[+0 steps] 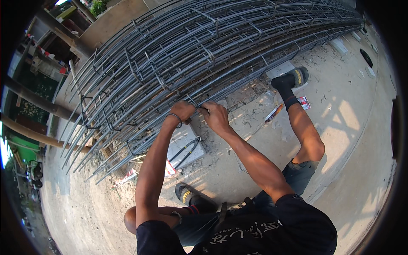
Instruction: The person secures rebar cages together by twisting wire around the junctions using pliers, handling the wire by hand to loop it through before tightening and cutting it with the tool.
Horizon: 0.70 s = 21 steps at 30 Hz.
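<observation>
A long bundle of grey steel rebar cages (pixel 170 63), with bars crossed by square stirrups, stretches in front of me. At its near edge my left hand (pixel 182 110) is closed round a rebar, a dark band on its wrist. Just to its right, my right hand (pixel 216 117) is bent with its fingers pinched together against the same edge. What those fingers hold is hidden. Below my hands, pincers (pixel 187 152) with dark handles lie, jaws toward the cages, on a pale flat slab (pixel 197 152).
My sandalled feet stand on the concrete floor (pixel 340 127), one by a slab (pixel 280 70) at the right. Wire scraps, a plastic bag (pixel 287 127) and a red-and-white packet (pixel 304 102) litter the ground. Bar ends (pixel 70 163) jut out at left, near wooden poles (pixel 42 102).
</observation>
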Each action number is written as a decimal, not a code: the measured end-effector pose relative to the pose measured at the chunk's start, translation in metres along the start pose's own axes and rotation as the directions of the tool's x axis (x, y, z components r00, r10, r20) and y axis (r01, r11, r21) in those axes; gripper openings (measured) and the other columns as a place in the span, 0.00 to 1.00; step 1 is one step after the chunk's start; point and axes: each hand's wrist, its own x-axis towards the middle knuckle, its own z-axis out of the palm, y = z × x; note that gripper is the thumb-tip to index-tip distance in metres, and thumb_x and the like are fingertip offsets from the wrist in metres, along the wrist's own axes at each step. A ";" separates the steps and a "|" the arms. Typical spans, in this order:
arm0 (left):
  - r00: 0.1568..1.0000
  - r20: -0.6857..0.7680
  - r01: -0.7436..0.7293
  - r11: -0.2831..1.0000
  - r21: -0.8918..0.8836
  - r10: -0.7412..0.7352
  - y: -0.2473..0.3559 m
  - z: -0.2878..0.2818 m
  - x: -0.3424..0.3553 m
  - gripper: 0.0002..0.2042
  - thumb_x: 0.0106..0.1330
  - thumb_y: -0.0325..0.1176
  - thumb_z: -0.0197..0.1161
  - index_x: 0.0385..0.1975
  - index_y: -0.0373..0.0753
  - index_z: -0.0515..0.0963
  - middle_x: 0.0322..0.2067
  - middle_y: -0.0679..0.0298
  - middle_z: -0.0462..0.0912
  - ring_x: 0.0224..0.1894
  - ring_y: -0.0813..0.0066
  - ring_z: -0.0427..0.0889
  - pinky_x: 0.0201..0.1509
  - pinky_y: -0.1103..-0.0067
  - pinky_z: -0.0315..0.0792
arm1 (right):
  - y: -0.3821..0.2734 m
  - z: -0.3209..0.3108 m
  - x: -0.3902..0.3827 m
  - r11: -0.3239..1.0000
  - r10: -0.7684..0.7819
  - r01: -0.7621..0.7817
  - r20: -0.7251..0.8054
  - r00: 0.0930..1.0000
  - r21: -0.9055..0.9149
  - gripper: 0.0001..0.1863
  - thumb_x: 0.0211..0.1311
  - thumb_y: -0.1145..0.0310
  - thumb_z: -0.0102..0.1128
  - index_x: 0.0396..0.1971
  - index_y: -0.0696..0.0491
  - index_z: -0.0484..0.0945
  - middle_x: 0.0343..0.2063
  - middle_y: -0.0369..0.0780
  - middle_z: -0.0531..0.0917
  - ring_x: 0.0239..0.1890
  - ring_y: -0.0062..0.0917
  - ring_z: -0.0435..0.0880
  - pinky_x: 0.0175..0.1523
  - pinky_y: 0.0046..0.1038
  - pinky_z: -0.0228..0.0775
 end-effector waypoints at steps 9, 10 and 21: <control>0.927 -0.370 -0.090 0.922 -0.377 -0.062 -0.054 0.026 0.028 0.12 0.48 0.32 0.57 0.25 0.30 0.82 0.23 0.47 0.82 0.30 0.55 0.82 0.38 0.68 0.74 | 0.002 0.004 -0.003 0.993 -0.094 0.093 -0.001 0.996 -0.068 0.06 0.52 0.71 0.60 0.27 0.58 0.78 0.26 0.45 0.79 0.28 0.44 0.78 0.32 0.40 0.70; 0.928 -0.372 -0.117 0.918 -0.378 -0.035 -0.051 0.026 0.024 0.12 0.48 0.32 0.57 0.25 0.30 0.82 0.24 0.47 0.82 0.31 0.54 0.82 0.39 0.67 0.74 | 0.002 0.003 -0.004 0.993 -0.087 0.088 0.012 0.996 -0.078 0.06 0.52 0.71 0.60 0.27 0.58 0.78 0.26 0.45 0.79 0.27 0.44 0.78 0.31 0.40 0.70; 0.950 0.288 0.123 0.992 -0.001 -0.117 0.020 -0.027 -0.001 0.16 0.57 0.26 0.42 0.40 0.27 0.73 0.28 0.45 0.82 0.31 0.59 0.85 0.30 0.73 0.81 | -0.004 -0.003 0.001 0.983 -0.109 0.113 0.038 0.993 -0.147 0.06 0.52 0.70 0.60 0.27 0.58 0.79 0.27 0.45 0.79 0.27 0.42 0.80 0.32 0.39 0.72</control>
